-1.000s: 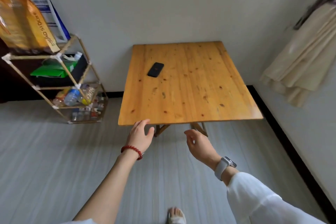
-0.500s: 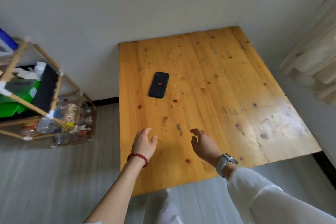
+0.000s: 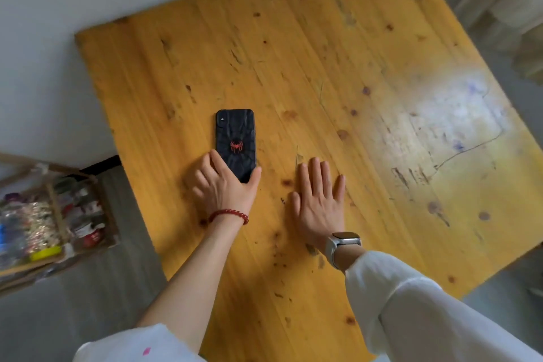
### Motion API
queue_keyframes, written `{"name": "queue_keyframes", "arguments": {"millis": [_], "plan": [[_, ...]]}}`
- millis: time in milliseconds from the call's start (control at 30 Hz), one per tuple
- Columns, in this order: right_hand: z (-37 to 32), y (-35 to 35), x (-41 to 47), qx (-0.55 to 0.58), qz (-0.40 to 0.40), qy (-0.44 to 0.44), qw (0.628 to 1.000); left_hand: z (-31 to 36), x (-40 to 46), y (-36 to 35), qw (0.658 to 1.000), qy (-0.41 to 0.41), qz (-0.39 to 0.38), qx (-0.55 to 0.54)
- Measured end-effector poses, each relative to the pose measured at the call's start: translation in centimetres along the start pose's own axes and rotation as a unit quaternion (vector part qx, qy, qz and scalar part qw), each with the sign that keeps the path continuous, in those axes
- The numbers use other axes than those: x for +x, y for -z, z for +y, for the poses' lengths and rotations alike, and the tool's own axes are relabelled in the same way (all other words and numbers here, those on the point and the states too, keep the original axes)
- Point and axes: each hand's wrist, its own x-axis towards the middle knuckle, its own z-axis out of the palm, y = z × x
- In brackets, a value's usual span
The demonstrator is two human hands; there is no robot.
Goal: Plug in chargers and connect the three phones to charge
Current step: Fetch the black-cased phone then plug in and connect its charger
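One wooden rack at our left holds blurred bottles, while on the table our left hand clasps the near end of the black phone (back upward) and our right hand lies flat, fingers straight and together.

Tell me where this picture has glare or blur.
Head view: a pale glare patch washes out the wooden table at right; the shelf rack at left edge is smeared by blur; the black phone under the left hand stays fairly sharp.

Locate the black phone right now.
Head view: the black phone lies on the wooden table, left of centre, its near end under the left hand.
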Motion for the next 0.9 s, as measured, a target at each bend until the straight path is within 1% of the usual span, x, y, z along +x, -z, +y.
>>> {"name": "queue_keyframes", "arguments": {"millis": [133,267,367,467,533,600,633,667,700,767,800,833,867,900], "plan": [[0.0,-0.4,-0.1,-0.005,0.059,-0.001,0.998,0.9,1.6,-1.2,0.999,0.001,0.053,0.011],[0.2,-0.7,-0.1,-0.002,0.068,-0.002,0.998,1.1,2.3,-1.5,0.997,0.001,0.069,-0.015],[0.3,-0.6,-0.4,0.01,0.054,-0.002,0.998,1.2,2.3,-1.1,0.998,-0.023,0.058,-0.015],[0.6,0.0,-0.5,0.033,0.029,0.006,0.999,0.9,1.9,-0.4,0.998,-0.051,0.031,-0.006],[1.0,0.9,-0.6,0.079,0.011,0.018,0.997,0.4,0.7,0.2,0.998,-0.066,0.007,-0.007],[1.7,2.4,-1.3,0.161,-0.004,0.024,0.987,0.1,-1.5,0.7,0.997,-0.074,-0.022,-0.017],[2.0,3.1,-1.8,0.224,-0.017,0.012,0.974,-0.1,-2.7,0.9,0.996,-0.077,-0.037,-0.024],[2.6,4.0,-2.7,0.303,-0.033,-0.021,0.952,0.0,-4.3,1.1,0.995,-0.085,-0.05,-0.032],[3.3,4.9,-3.8,0.389,-0.054,-0.068,0.917,0.2,-5.9,1.3,0.993,-0.097,-0.062,-0.04],[5.1,6.4,-6.6,0.553,-0.101,-0.166,0.81,1.2,-9.3,1.4,0.986,-0.135,-0.084,-0.056],[6.0,6.8,-8.0,0.608,-0.124,-0.192,0.76,1.9,-10.9,1.3,0.981,-0.161,-0.091,-0.059],[7.4,7.0,-9.7,0.648,-0.13,-0.2,0.723,2.9,-12.8,1.1,0.975,-0.192,-0.099,-0.058],[8.7,7.1,-11.5,0.673,-0.127,-0.194,0.702,4.0,-14.8,0.8,0.967,-0.223,-0.108,-0.054],[10.1,7.1,-13.4,0.69,-0.117,-0.181,0.691,5.3,-17.0,0.5,0.959,-0.251,-0.118,-0.053]]}}
